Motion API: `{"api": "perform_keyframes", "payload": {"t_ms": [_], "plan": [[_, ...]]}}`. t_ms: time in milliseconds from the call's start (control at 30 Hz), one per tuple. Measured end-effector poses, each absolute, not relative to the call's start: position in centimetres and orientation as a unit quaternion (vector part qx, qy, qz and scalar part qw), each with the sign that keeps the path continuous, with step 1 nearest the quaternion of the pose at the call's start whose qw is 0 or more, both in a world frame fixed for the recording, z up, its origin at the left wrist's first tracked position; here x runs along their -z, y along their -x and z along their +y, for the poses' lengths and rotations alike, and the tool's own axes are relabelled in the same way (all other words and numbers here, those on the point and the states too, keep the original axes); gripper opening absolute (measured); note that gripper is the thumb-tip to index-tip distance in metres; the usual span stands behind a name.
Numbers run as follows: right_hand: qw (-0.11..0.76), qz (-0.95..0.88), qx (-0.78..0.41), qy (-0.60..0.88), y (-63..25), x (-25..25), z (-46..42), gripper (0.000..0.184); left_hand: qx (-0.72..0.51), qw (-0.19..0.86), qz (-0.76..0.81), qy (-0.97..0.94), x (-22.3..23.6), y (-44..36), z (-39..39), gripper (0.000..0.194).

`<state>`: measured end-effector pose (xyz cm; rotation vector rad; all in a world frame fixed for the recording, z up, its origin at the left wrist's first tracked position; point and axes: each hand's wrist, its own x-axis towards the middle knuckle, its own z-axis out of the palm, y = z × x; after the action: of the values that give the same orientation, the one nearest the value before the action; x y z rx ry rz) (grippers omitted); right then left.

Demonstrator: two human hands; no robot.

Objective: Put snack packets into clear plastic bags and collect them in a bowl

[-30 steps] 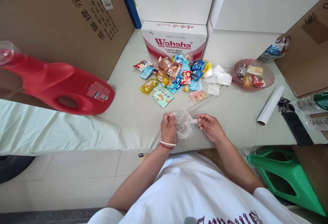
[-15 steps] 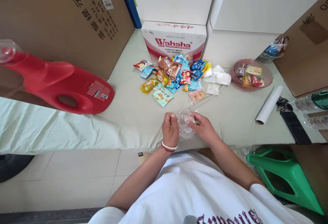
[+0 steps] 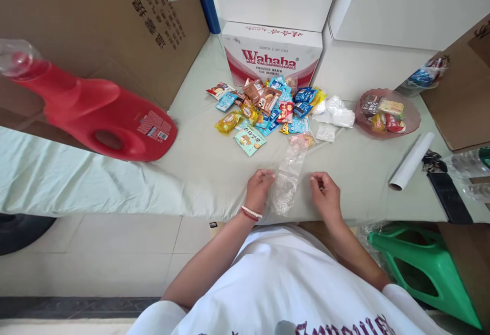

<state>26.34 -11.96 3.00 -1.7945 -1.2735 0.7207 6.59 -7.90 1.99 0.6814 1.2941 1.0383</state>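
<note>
A clear plastic bag (image 3: pixel 288 179), long and crinkled, stretches from near the table's front edge toward the snacks. At its left edge my left hand (image 3: pixel 260 189) is closed, its fingertips pinching the plastic. My right hand (image 3: pixel 326 194) is apart from the bag on its right side, fingers curled in, with nothing visible in them. The bag's far end overlaps a pink-labelled snack packet (image 3: pixel 307 140). Beyond lies a heap of wrapped snacks (image 3: pixel 268 100), with a pale green packet (image 3: pixel 250 140) at its front.
White folded plastic bags (image 3: pixel 337 113) lie right of the heap, beside a pink bowl (image 3: pixel 415 120) of snacks. Farther right are a white roll (image 3: pixel 411 161) and a black phone (image 3: pixel 449 197). A red jug (image 3: pixel 103 115) is at left; a Wahaha carton (image 3: pixel 271 54) stands behind.
The bunched bag between my hands is now drawn out lengthwise toward the snacks. My right hand has let go of it and moved right. The view has shifted slightly.
</note>
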Motion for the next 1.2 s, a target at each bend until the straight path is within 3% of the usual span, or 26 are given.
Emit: {"api": "perform_keyframes", "payload": {"t_ms": [133, 200, 300, 433, 633, 800, 867, 1000, 1067, 1200], "plan": [[0.391, -0.539, -0.323, 0.672, -24.8, -4.1, -11.5, 0.029, -0.441, 0.602, 0.566, -0.350, -2.0, -7.2, -7.8, 0.045], [0.358, -0.571, -0.367, 0.640, -23.4, -4.0, -11.1, 0.028, -0.438, 0.651, 0.538, -0.309, -2.4, -7.4, -8.0, 0.056], [0.329, -0.556, -0.473, 0.599, -21.9, -3.0, -10.5, 0.043, -0.432, 0.725, 0.479, -0.241, -2.9, -7.3, -8.3, 0.066], [0.374, -0.455, -0.590, 0.553, -22.1, -2.3, -10.0, 0.033, -0.421, 0.779, 0.429, -0.177, -3.2, -6.5, -8.4, 0.066], [0.458, -0.329, -0.573, 0.594, -25.9, -3.3, -11.5, 0.035, -0.450, 0.781, 0.413, -0.128, -3.3, -4.7, -7.7, 0.062], [0.440, -0.345, -0.583, 0.590, -30.3, -4.5, -13.4, 0.033, -0.435, 0.804, 0.387, -0.119, -4.1, -4.1, -7.8, 0.062], [0.425, -0.349, -0.609, 0.571, -31.0, -5.2, -12.9, 0.046, -0.405, 0.825, 0.370, -0.134, -4.6, -4.3, -8.1, 0.064], [0.397, -0.354, -0.638, 0.557, -29.4, -6.0, -10.0, 0.091, -0.333, 0.864, 0.326, -0.189, -5.7, -5.0, -9.2, 0.074], [0.378, -0.340, -0.661, 0.552, -27.5, -6.0, -8.5, 0.098, -0.308, 0.877, 0.304, -0.210, -6.2, -5.1, -9.7, 0.080], [0.376, -0.282, -0.730, 0.497, -25.1, -5.6, -6.7, 0.067, -0.327, 0.872, 0.300, -0.204, -6.5, -4.2, -10.3, 0.078]]}}
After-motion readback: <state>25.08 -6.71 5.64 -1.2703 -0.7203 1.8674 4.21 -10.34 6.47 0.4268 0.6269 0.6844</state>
